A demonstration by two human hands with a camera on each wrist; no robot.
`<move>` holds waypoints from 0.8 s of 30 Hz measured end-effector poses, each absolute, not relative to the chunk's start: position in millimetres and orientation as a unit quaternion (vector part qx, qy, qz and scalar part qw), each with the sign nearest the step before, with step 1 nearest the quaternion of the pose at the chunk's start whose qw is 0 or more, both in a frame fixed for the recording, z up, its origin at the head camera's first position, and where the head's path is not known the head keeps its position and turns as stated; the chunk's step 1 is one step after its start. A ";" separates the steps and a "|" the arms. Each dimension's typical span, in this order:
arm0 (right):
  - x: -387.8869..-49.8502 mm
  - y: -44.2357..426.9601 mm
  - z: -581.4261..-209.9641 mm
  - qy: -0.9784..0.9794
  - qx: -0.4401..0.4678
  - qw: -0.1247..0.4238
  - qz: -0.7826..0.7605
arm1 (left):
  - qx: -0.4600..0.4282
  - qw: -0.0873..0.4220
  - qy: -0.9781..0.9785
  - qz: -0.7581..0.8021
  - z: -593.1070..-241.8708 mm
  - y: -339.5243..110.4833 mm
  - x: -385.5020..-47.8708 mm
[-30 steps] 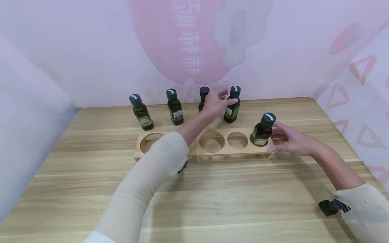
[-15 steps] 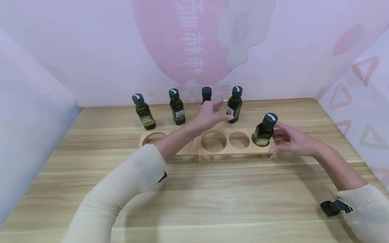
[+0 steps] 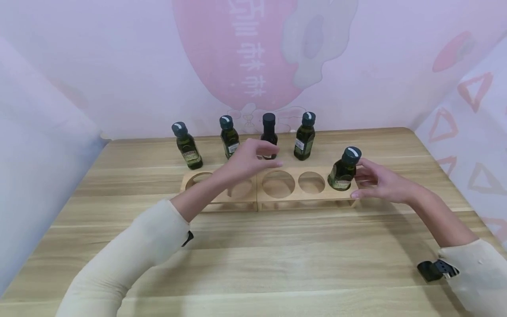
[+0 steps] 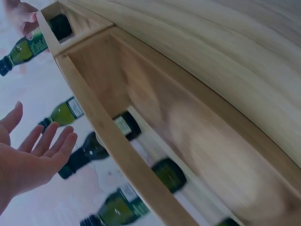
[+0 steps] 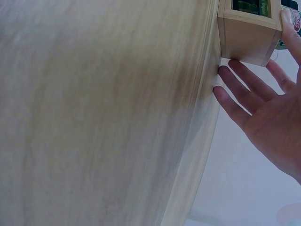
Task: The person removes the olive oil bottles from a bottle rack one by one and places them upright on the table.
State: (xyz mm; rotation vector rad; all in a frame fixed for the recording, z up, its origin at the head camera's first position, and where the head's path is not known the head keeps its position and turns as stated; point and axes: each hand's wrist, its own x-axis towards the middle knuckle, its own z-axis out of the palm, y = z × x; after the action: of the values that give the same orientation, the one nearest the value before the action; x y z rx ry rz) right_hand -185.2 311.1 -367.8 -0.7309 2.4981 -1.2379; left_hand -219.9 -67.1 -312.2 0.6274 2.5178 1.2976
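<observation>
My left hand (image 3: 251,155) hovers over the left part of a wooden rack (image 3: 289,204) with round holes, its thumb and fingers apart and holding nothing. In the left wrist view, the left hand's fingers (image 4: 56,148) are spread. At the rack's right end, my right hand (image 3: 382,182) rests against it with fingers extended. The right wrist view has its thumb (image 5: 290,33) at the rack's upper edge. A dark green bottle (image 3: 341,174) stands in the rightmost hole beside it. Just behind the left hand is a slimmer dark bottle (image 3: 269,132), partly hidden.
Behind the rack stand a green bottle (image 3: 305,138) to the right, another green bottle (image 3: 228,134) left of centre, and a third green bottle (image 3: 188,149) at far left. A pale patterned wall (image 3: 130,88) borders the back of the wooden table (image 3: 277,264).
My left hand has drawn back leftward and toward me, away from the green bottle at the back right, uncovering the slimmer bottle. The right hand and the bottle in the rack stay put.
</observation>
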 end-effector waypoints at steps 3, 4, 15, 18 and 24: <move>-186.2 311.4 -368.0 0.858 -0.253 0.130 -0.427 | 0.230 0.094 0.871 0.425 -312.2 -80.5 -218.2; -186.5 311.5 -368.2 0.857 -0.253 0.131 -0.429 | 0.238 0.083 0.873 0.419 -312.6 -85.6 -218.4; -187.0 311.8 -368.3 0.856 -0.256 0.131 -0.430 | 0.249 0.037 0.891 0.379 -323.0 -149.5 -217.2; -187.2 311.7 -368.3 0.856 -0.255 0.133 -0.430 | 0.243 0.015 0.900 0.362 -326.5 -165.3 -214.8; -186.8 311.2 -366.8 0.857 -0.256 0.132 -0.427 | 0.258 -0.009 0.912 0.320 -330.8 -196.7 -207.2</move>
State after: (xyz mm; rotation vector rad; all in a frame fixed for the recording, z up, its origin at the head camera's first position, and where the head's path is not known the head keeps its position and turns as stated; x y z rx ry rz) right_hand -186.8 311.2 -366.8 -0.7429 2.4870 -1.2403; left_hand -207.2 -196.7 -330.8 0.8148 2.8800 1.0118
